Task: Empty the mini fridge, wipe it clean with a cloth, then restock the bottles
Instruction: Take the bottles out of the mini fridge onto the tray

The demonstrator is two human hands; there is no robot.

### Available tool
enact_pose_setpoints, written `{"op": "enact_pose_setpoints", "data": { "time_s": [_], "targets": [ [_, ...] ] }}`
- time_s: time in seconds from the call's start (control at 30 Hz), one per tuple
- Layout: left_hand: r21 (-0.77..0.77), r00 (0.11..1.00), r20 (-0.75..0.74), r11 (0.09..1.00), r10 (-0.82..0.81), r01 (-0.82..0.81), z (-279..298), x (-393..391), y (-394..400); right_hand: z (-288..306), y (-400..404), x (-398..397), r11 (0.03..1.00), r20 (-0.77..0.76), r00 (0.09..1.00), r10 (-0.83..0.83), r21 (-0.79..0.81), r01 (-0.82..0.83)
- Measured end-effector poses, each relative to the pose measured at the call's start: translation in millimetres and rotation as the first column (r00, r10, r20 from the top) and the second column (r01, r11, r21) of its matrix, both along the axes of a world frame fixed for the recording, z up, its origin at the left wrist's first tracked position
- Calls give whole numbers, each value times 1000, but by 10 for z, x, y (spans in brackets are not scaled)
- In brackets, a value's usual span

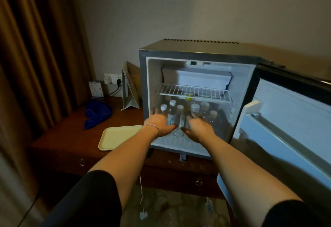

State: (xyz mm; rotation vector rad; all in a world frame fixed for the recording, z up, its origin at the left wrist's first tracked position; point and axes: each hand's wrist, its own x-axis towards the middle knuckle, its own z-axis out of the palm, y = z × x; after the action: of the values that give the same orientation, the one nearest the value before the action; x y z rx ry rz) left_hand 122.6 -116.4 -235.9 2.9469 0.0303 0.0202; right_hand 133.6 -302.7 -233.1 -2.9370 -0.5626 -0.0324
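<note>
Clear plastic water bottles (172, 114) with white caps stand upright in a cluster on the floor of the open mini fridge (197, 99), under its white wire shelf (193, 93), and none has come out yet, so by my reading you are at the very start of emptying. Both your hands are inside the fridge mouth at the front row. Your left hand (159, 123) sits at the left of the cluster with its fingers spread around the nearest bottles; your right hand (196, 128) sits just right of it, fingers curled toward the neighbouring bottles. Whether either grip has actually closed on a bottle I cannot tell: the fingertips are lost among the bottles and the light is dim.

Every bottle's long axis runs vertical, and the front ones lie directly ahead of your palms, so each hand is about equally near its own bottle. The pale yellow tray (119, 137) lies on the tabletop (75, 133) just left of the fridge, nearer your left hand, and looks the likely landing place. A blue cloth (97, 113) is bunched further left of the fridge.

A yellow-capped bottle (188, 98) behind the cluster is mostly hidden by the shelf. The fridge door (290, 119), swung open to the right, is cut off by the frame edge.
</note>
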Motion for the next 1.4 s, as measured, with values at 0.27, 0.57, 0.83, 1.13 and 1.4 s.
{"op": "enact_pose_setpoints", "data": {
  "time_s": [0.27, 0.57, 0.83, 1.13, 1.4],
  "targets": [
    [-78, 998, 56, 997, 7, -3, -72, 368, 30, -129, 274, 710, 987, 13, 998, 56, 153, -58],
    [-148, 996, 42, 986, -77, 82, -193, 705, 156, -289, 354, 1021, 942, 13, 991, 131, 309, -128],
    [-215, 987, 160, 976, -7, 42, -79, 632, 103, -320, 365, 941, 919, 35, 991, 130, 371, -134],
    [-220, 985, 159, 975, 64, -28, -11, 428, 108, -204, 389, 756, 960, -50, 995, 90, 270, -73],
    [-230, 991, 115, 972, 72, -44, 444, -71, 131, 373, 348, 278, 947, -63, 983, 171, 287, -146]
  ]
}}
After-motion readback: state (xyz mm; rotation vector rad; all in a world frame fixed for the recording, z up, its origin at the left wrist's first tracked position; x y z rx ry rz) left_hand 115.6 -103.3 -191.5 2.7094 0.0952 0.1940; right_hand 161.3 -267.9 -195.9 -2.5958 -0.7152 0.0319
